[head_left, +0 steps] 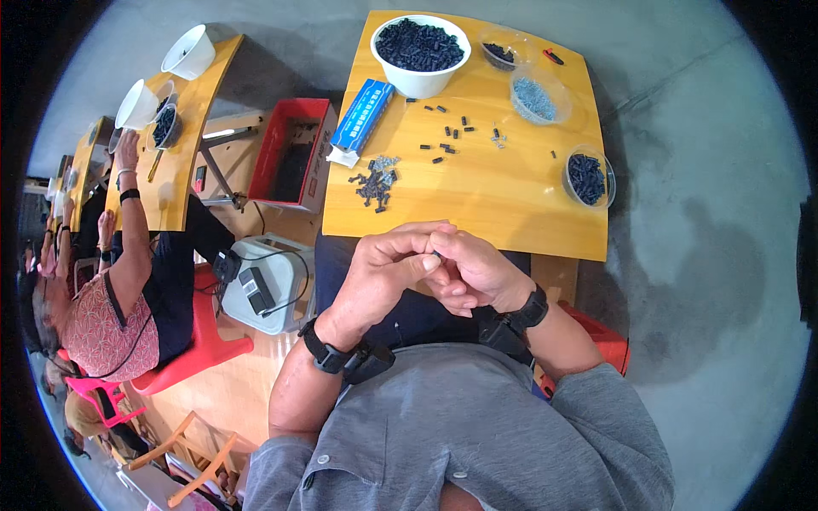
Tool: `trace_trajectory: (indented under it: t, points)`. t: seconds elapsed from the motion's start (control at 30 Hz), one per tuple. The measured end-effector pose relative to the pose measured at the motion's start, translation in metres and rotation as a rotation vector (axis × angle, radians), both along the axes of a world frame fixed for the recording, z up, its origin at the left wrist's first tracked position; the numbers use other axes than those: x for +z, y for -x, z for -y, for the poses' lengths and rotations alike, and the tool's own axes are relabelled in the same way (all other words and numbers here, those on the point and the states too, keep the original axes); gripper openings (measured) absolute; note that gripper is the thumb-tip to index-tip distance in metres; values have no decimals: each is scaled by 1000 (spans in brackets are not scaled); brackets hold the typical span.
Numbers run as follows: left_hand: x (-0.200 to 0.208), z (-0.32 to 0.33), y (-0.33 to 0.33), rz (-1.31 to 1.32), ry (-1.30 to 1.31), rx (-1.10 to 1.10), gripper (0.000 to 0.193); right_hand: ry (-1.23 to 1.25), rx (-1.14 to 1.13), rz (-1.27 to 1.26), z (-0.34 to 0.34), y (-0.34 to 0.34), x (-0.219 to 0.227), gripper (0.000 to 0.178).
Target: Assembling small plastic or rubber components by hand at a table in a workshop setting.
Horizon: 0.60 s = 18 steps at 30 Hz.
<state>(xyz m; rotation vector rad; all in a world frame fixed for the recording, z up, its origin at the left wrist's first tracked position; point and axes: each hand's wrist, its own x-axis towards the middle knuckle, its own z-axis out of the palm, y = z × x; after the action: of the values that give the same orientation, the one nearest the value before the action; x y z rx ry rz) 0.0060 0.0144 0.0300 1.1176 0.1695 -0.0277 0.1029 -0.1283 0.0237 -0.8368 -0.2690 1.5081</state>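
My left hand [383,271] and my right hand [479,266] meet in front of my chest, just off the table's near edge. Both are closed, thumbs and fingertips pressed together around a small black part [437,254]. Only its dark tip shows between the fingers; the rest is covered. On the yellow table [494,200] beyond them, several short black cylindrical pieces [449,149] lie scattered. Nearer my left hand is a loose heap of black pieces with small metal bits [373,186].
A white bowl of black pieces [423,83], a blue box [362,117], a tub of silvery parts [535,100] and a tub of black pieces [588,180] stand on the table. A red bin [271,166] sits left of it. Another person [115,315] works farther left.
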Motion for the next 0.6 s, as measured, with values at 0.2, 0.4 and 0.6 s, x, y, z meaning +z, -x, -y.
trace_trajectory:
  t: [0.2,0.4,0.6]
  points:
    - [4,-2,-4,-5,-26,-18,18,83,0,-180,-6,6,0,46]
    - [-5,-9,3,-123,14,-65,20,47,-59,-387,-11,19,-9,43]
    - [6,-10,-4,-107,-6,-6,16,-130,7,-408,-9,7,-19,49]
